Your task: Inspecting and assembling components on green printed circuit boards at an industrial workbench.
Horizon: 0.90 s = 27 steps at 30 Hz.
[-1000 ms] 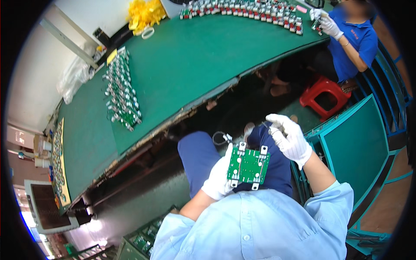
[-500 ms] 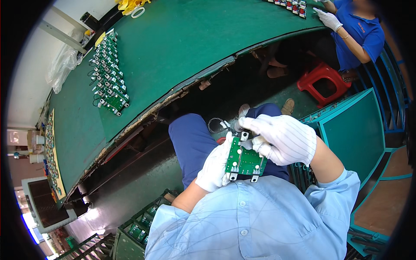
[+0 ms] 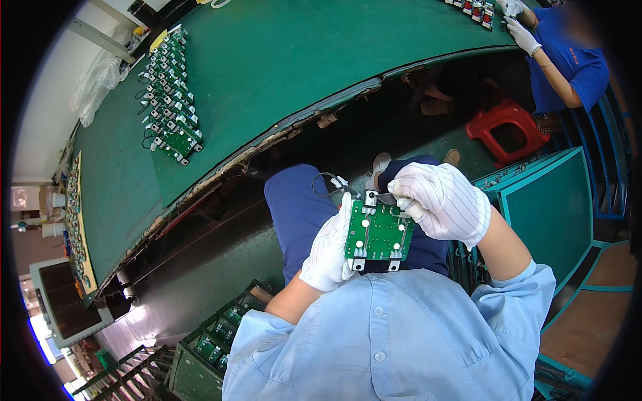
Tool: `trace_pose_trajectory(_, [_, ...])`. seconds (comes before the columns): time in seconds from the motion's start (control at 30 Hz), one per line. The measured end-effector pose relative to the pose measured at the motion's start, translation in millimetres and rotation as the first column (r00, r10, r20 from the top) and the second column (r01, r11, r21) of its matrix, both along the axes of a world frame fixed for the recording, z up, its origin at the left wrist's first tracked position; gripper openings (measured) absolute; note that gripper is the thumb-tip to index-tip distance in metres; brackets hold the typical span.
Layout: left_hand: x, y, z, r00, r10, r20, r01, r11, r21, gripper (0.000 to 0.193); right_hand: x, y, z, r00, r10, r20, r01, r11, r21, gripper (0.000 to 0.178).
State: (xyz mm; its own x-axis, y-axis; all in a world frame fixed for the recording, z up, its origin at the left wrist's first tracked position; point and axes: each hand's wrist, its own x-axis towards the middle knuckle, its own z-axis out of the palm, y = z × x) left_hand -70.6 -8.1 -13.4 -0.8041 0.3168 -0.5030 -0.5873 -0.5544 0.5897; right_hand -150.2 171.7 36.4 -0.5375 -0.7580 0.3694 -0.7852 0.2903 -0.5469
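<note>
Above my lap, my left hand (image 3: 326, 252), in a white glove, grips the left edge of a green circuit board (image 3: 382, 230). White round dots and small metal tabs with dark holes show on the board's face and ends. A black cable (image 3: 322, 190) with a pale connector loops out past its far left corner. My right hand (image 3: 447, 204), gloved in white with thin stripes, is closed at the far right corner. From its fingers a small flat grey tool (image 3: 386, 198) reaches the tab at the board's far edge. The tool's exact kind is hidden by the fingers.
Rows of similar boards (image 3: 167, 100) lie on the green table (image 3: 267, 60), whose worn edge runs ahead of me. A crate (image 3: 194, 354) of boards stands at lower left. At the right are a teal cabinet (image 3: 548, 194), a red stool (image 3: 508, 130) and a co-worker (image 3: 568, 60).
The grey tool has moved from over the board's face to the tab at its far edge, with my right hand. The board has tilted slightly, and the whole view has shifted.
</note>
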Motion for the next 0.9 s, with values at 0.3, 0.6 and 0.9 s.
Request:
trace_pose_trajectory(0.3, [-2.0,-5.5,-6.4,0.99,-0.091,-0.107,0.098,0.993,0.065,0.043,-6.7,-4.2,1.6,0.975,0.072,-0.209,-0.038,0.986,0.162,0.017])
trace_pose_trajectory(0.6, [-12.2,-9.3,10.5,0.981,0.028,0.191,-0.098,0.927,0.363,0.045,-26.9,-15.3,-8.4,0.966,-0.197,-0.169,0.217,0.97,0.107,0.008])
trace_pose_trajectory(0.9, [-14.1,-25.5,-16.0,0.971,0.057,-0.232,-0.08,0.993,-0.09,0.039,-11.7,-18.9,-39.7,0.772,-0.391,0.501,0.483,0.873,-0.062,0.033])
